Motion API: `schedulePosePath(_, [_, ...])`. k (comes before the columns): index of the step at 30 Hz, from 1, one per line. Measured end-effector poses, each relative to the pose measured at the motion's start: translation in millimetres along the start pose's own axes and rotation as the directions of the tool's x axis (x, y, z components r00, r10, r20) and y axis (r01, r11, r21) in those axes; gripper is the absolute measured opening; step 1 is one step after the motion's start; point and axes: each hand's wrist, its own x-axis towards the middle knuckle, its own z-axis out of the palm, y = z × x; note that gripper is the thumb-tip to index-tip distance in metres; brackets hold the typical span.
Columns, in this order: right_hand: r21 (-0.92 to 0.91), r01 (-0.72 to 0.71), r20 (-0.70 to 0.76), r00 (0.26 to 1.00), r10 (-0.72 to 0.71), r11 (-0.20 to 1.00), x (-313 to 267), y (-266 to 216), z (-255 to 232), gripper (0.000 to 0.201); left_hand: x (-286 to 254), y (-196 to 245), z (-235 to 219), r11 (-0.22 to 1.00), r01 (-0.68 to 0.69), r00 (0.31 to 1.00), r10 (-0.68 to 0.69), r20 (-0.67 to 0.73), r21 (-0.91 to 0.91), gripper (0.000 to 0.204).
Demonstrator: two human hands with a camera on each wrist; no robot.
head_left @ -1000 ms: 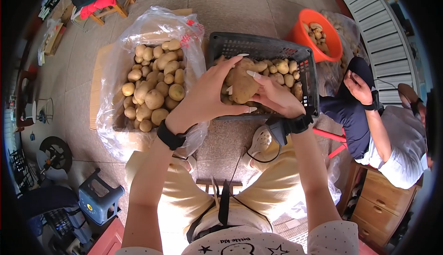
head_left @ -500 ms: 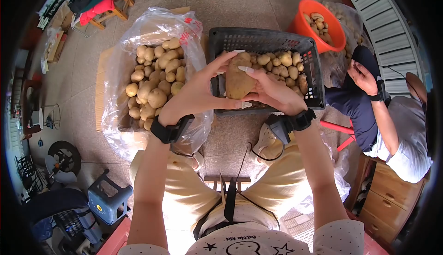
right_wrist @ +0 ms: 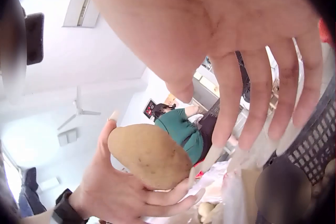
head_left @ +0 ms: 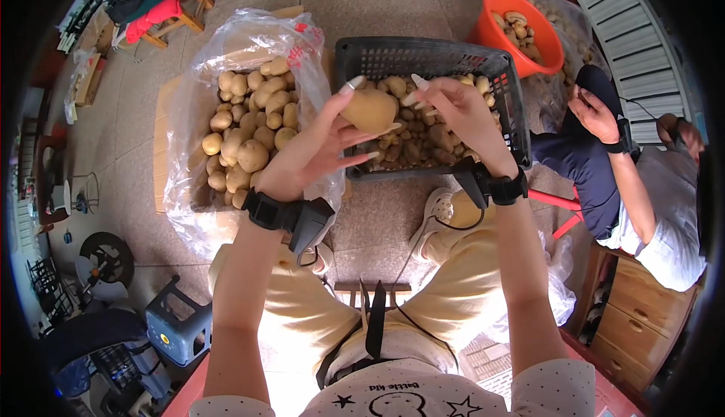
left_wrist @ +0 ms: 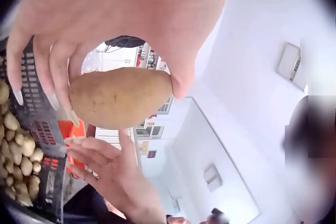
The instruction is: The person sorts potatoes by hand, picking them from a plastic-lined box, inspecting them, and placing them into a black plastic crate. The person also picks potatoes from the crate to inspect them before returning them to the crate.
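Left grip [head_left: 321,149] pinching potato [head_left: 370,109], long axis crosswise over black crate [head_left: 423,62], right grip [head_left: 457,111] spread beside it

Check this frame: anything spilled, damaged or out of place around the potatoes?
Nothing stands out. The left hand holds one potato over the black crate; the right hand is open beside it. Potatoes sit inside the crate, the bag-lined box and the orange bucket.

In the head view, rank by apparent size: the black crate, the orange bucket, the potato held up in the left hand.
1. black crate
2. orange bucket
3. potato, though it sits nearer the camera, which flatters it.
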Motion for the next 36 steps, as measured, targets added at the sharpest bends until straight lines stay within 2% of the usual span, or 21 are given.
schedulePosePath(1, [0.072,0.032,-0.042,0.999,-0.029,0.997,1.7,-1.2,4.1,0.029,1.5,-0.3,-0.2,0.99,0.073,0.992,-0.061,0.108,-0.121,0.073])
schedulePosePath(2, [0.141,0.065,-0.086,0.995,-0.053,0.988,1.6,-1.3,6.1,0.026,2.0,-1.0,0.9,0.99,0.077,0.992,-0.064,0.109,-0.121,0.073])
schedulePosePath(4, [0.098,0.065,-0.011,0.998,-0.064,0.993,-2.6,-14.2,3.7,0.027,1.9,-2.5,3.2,0.977,0.113,0.986,-0.087,0.145,-0.18,0.08])
schedulePosePath(7, [0.046,0.129,0.107,0.985,-0.133,0.991,-8.3,-15.5,13.6,0.051,3.1,-4.5,3.7,0.97,0.11,0.991,-0.089,0.105,-0.216,0.082])
schedulePosePath(10, [-0.003,0.167,0.082,0.983,-0.166,0.986,-11.7,-16.3,26.5,0.056,7.1,-8.8,0.8,0.978,0.137,0.987,-0.121,0.104,-0.16,0.096])
schedulePosePath(12, [0.021,0.154,0.049,0.987,-0.155,0.988,-13.3,-13.5,40.6,0.06,7.5,-10.7,3.5,0.972,0.143,0.989,-0.135,0.059,-0.186,0.09])
schedulePosePath(14, [-0.072,0.23,-0.107,0.966,-0.237,0.971,-13.8,-13.7,50.7,0.063,8.8,-12.0,4.1,0.961,0.178,0.983,-0.163,0.087,-0.21,0.079])
schedulePosePath(15, [-0.286,0.249,-0.147,0.943,-0.299,0.925,-15.1,-15.8,52.1,0.065,8.4,-12.0,5.2,0.962,0.179,0.983,-0.163,0.088,-0.209,0.079])
schedulePosePath(16, [-0.286,0.249,-0.148,0.942,-0.3,0.925,-15.0,-14.5,54.4,0.065,7.6,-11.4,6.6,0.968,0.168,0.985,-0.158,0.066,-0.186,0.076])
schedulePosePath(18, [-0.472,0.293,-0.231,0.869,-0.437,0.832,-14.5,-9.8,59.9,0.067,7.1,-9.7,7.0,0.974,0.157,0.987,-0.152,0.044,-0.164,0.074])
schedulePosePath(22, [-0.457,0.241,-0.28,0.874,-0.396,0.856,-14.8,-8.4,62.8,0.059,9.5,-7.6,-5.2,0.987,0.151,0.978,-0.141,0.151,-0.053,0.079])
schedulePosePath(24, [-0.103,0.055,-0.277,0.957,-0.082,0.993,-14.8,-7.1,57.8,0.052,6.7,-3.8,-3.0,0.987,0.158,0.961,-0.159,0.224,0.022,0.087])
schedulePosePath(25, [-0.103,0.058,-0.28,0.956,-0.085,0.993,-13.3,-3.2,54.9,0.052,-1.1,0.5,6.8,0.941,-0.017,0.992,-0.027,0.124,0.338,0.09])
schedulePosePath(26, [0.063,-0.083,-0.233,0.968,0.096,0.994,-14.1,3.6,52.5,0.05,-6.9,1.5,12.6,0.76,-0.153,0.988,0.138,0.073,0.631,0.093])
schedulePosePath(27, [0.219,-0.236,-0.146,0.951,0.271,0.947,-10.7,7.0,50.4,0.049,3.0,0.4,-5.9,0.752,-0.111,0.993,0.1,0.054,0.649,0.09])
schedulePosePath(28, [0.225,-0.23,-0.14,0.954,0.265,0.947,-9.8,1.5,47.3,0.049,6.1,-5.7,-10.8,0.75,-0.107,0.994,0.103,0.044,0.653,0.09])
schedulePosePath(30, [0.392,-0.431,0.022,0.888,0.46,0.813,-13.7,-16.0,41.6,0.056,10.0,-13.3,-12.2,0.51,-0.313,0.889,0.455,0.058,0.801,0.087])
schedulePosePath(31, [0.532,-0.426,0.102,0.89,0.444,0.732,-18.3,-21.4,41.9,0.057,11.4,-11.9,-8.7,0.507,-0.424,0.85,0.508,0.137,0.75,0.097])
schedulePosePath(32, [0.537,-0.42,0.11,0.895,0.433,0.731,-18.0,-20.9,43.2,0.057,12.2,-13.2,-5.7,0.5,-0.417,0.849,0.512,0.13,0.759,0.097])
schedulePosePath(34, [0.701,-0.508,0.315,0.85,0.421,0.501,-19.4,-16.3,45.7,0.057,12.7,-19.6,-1.2,0.335,-0.594,0.722,0.623,0.301,0.731,0.103])
schedulePosePath(36, [0.711,-0.519,0.369,0.85,0.377,0.475,-18.4,-11.7,47.8,0.058,12.6,-18.1,-2.0,0.289,-0.593,0.714,0.62,0.325,0.751,0.106])
